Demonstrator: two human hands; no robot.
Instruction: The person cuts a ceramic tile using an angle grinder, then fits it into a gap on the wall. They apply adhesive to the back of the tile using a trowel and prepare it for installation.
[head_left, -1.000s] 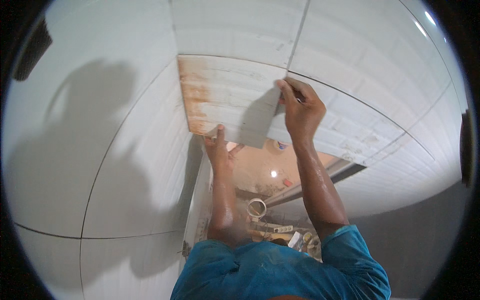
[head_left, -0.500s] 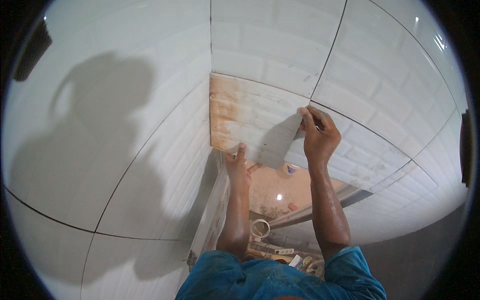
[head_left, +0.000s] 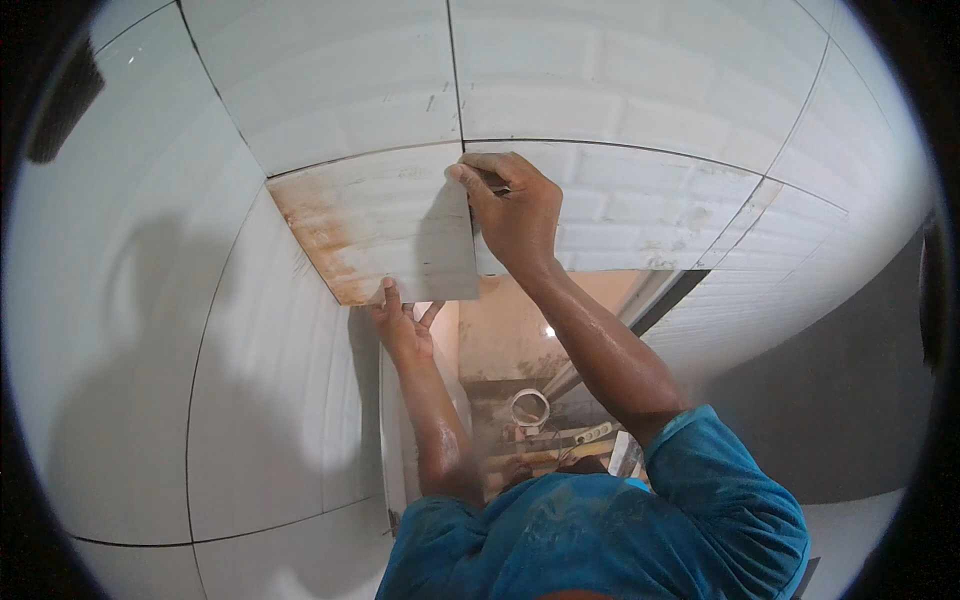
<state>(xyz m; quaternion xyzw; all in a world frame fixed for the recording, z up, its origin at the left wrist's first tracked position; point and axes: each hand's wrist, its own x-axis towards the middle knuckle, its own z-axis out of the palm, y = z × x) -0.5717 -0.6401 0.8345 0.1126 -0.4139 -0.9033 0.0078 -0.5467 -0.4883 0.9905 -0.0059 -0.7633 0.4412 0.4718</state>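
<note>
A white wall tile point(head_left: 380, 225) with a rusty brown stain at its left end sits below the upper row of wall tiles. My left hand point(head_left: 404, 330) grips its lower edge, thumb on the front face and the other fingers underneath. At the tile's upper right corner my right hand point(head_left: 515, 205) is closed in a pinch, beside the joint with the neighbouring tile point(head_left: 610, 205). Whatever is between those fingertips is hidden. The stained tile's bottom edge hangs slightly lower than its neighbour's.
Below the tiles is an opening with a pale frame point(head_left: 650, 300). Under it stand a round white bucket point(head_left: 530, 407) and a white power strip point(head_left: 594, 433) among clutter. A tiled wall point(head_left: 270, 400) rises at the left; a dark grey surface point(head_left: 800, 390) lies at the right.
My view has turned, so the stained tile and both hands appear further left. My hands stay at the same edge and corner of the tile.
</note>
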